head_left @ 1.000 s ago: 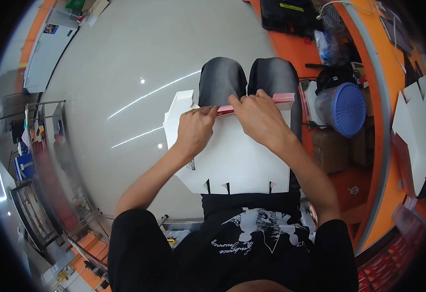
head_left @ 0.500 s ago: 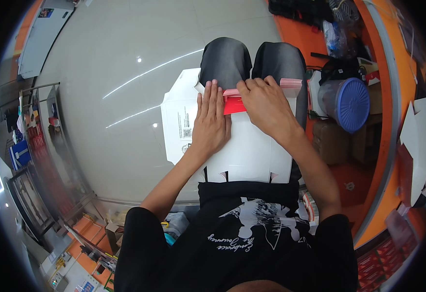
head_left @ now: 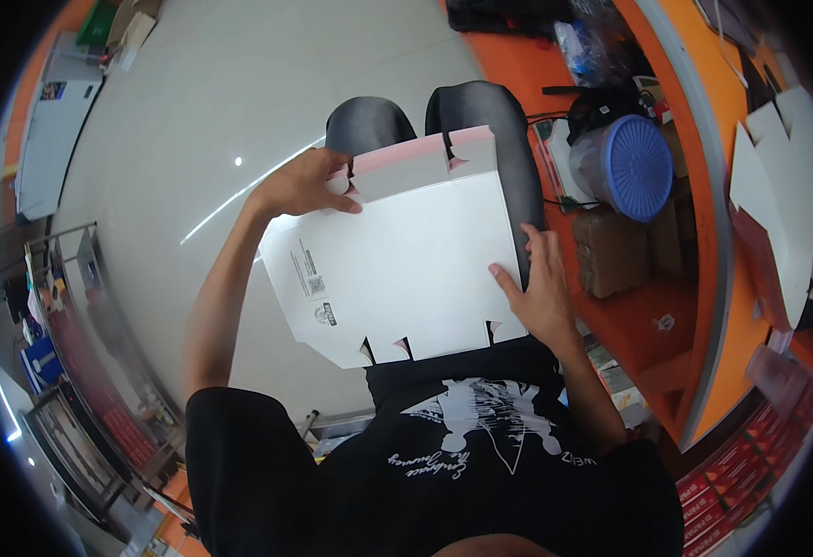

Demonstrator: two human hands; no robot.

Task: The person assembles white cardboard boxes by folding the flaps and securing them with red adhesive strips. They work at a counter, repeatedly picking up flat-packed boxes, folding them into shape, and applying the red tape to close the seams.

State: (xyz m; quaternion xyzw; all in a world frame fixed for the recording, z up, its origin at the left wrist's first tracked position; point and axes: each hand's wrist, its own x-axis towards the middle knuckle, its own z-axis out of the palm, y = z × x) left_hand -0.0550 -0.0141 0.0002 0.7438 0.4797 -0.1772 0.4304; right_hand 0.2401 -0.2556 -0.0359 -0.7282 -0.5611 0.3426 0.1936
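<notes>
A white cardboard box blank point(head_left: 406, 269) lies across my lap, tilted, with slots along its near edge and small dark print at its left end. Its far flap point(head_left: 402, 176) shows a grey-white face with a pink strip along the top. My left hand point(head_left: 309, 186) grips the far left corner, thumb on the white panel and fingers at the flap's end. Beside the right edge is my right hand point(head_left: 546, 288). Its thumb rests over the board and its fingers are spread next to my leg.
To my right, a clear tub with a blue lid point(head_left: 638, 167) stands beside a brown carton point(head_left: 613, 251) under an orange counter point(head_left: 713, 371). White cardboard pieces point(head_left: 778, 204) lie on that counter. Red packages point(head_left: 750, 464) are at the lower right. A metal-framed rack point(head_left: 100, 362) stands at left.
My right hand has left the far flap for the right edge. My left hand has moved to the far left corner. The blank has turned, and the red patch between my hands is out of sight.
</notes>
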